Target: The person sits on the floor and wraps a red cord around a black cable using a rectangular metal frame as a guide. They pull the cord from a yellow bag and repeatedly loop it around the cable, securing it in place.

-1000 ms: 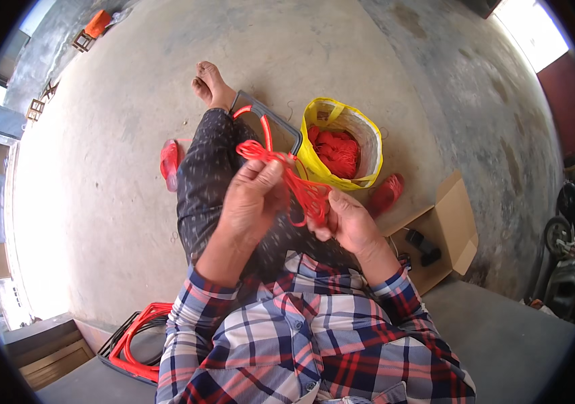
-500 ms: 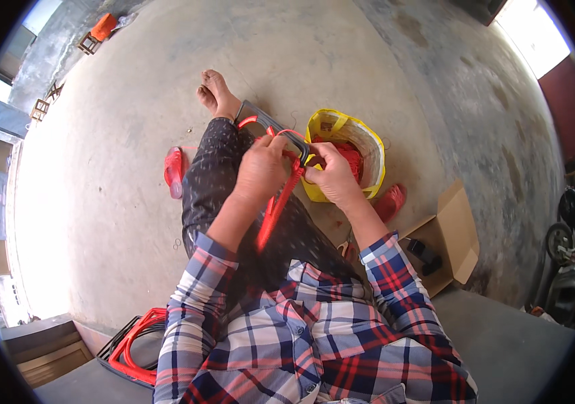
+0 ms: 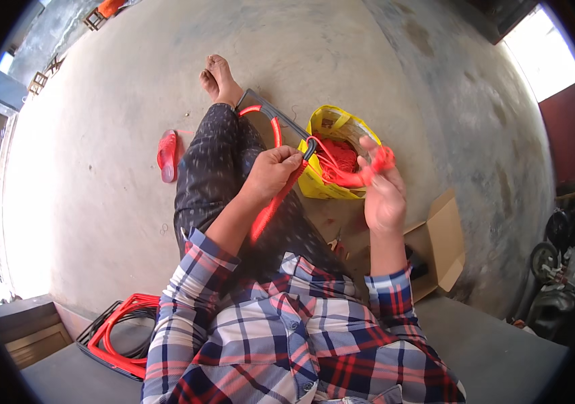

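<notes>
Red cord (image 3: 341, 176) looks soft and light; my right hand (image 3: 383, 195) pinches its bundle, left hand (image 3: 272, 174) clamps the stiff frame (image 3: 275, 131).

Hands (image 3: 328, 182) on red cord (image 3: 341, 176) — yellow bag (image 3: 321, 185)

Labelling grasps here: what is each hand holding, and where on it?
Left hand is closed around the dark frame at its red-wrapped part. Right hand holds a bunch of red cord in its fingers, raised over the yellow bag.
</notes>
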Action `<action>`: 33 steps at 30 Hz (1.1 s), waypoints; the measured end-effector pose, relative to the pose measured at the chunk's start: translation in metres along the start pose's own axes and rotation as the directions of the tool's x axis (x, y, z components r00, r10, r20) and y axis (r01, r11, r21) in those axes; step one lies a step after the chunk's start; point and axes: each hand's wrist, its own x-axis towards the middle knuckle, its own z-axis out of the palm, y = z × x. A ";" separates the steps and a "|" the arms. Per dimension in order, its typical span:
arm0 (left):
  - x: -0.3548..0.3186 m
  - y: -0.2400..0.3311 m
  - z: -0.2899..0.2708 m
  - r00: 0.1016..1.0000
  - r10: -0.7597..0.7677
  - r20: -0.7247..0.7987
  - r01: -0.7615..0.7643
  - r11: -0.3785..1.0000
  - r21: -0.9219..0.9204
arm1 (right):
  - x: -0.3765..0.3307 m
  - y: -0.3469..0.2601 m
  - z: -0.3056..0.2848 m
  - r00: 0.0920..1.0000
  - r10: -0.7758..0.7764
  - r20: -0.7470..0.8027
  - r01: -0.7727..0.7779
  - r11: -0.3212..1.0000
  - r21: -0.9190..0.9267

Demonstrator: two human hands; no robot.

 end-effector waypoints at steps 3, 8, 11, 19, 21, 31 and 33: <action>0.001 -0.008 -0.001 1.000 -0.009 0.016 0.010 0.999 -0.035 | -0.019 -0.039 0.008 0.956 0.055 0.287 -0.153 0.930 0.333; 0.006 -0.021 -0.002 0.997 0.066 0.050 -0.060 0.992 -0.110 | -0.076 -0.070 0.038 0.824 0.269 0.499 -0.455 0.839 0.298; -0.001 -0.018 0.004 0.986 0.157 0.057 -0.153 0.985 -0.074 | -0.089 -0.073 0.064 0.675 0.386 0.629 -0.621 0.758 0.201; 0.010 -0.024 -0.004 0.980 0.047 0.193 -0.073 0.989 0.126 | -0.072 -0.095 0.109 0.650 0.326 0.686 -0.686 0.641 0.345; 0.006 -0.024 0.002 0.970 0.236 0.053 -0.242 0.938 0.250 | -0.069 -0.095 0.109 0.661 0.297 0.690 -0.692 0.597 0.406; 0.001 0.030 0.002 0.992 -0.026 -0.126 -0.016 0.948 -0.319 | 0.021 -0.045 0.024 0.876 0.111 0.470 0.303 0.631 -0.714; 0.013 0.018 0.000 0.984 -0.152 -0.092 0.110 0.928 -0.357 | 0.034 0.004 0.016 0.906 0.082 0.415 0.327 0.484 -0.812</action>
